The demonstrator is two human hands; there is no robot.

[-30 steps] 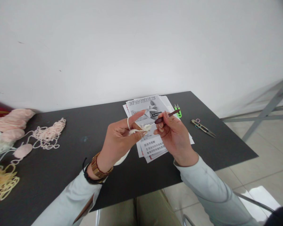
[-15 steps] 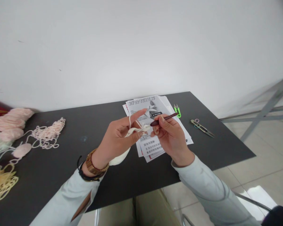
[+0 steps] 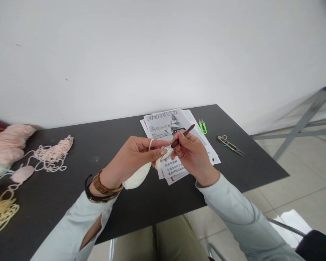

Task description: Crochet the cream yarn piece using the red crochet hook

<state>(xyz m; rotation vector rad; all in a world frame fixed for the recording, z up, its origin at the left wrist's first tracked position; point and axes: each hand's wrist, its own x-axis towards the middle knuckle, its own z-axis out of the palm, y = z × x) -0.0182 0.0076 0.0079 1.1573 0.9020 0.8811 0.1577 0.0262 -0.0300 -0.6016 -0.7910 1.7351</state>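
A dark table carries papers, yarn, snips (one green).

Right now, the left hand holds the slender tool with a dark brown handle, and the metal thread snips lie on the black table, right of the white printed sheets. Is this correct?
Not quite: the head view shows the right hand, not the left hand, holding the slender tool with a dark brown handle. The metal thread snips lie as stated.
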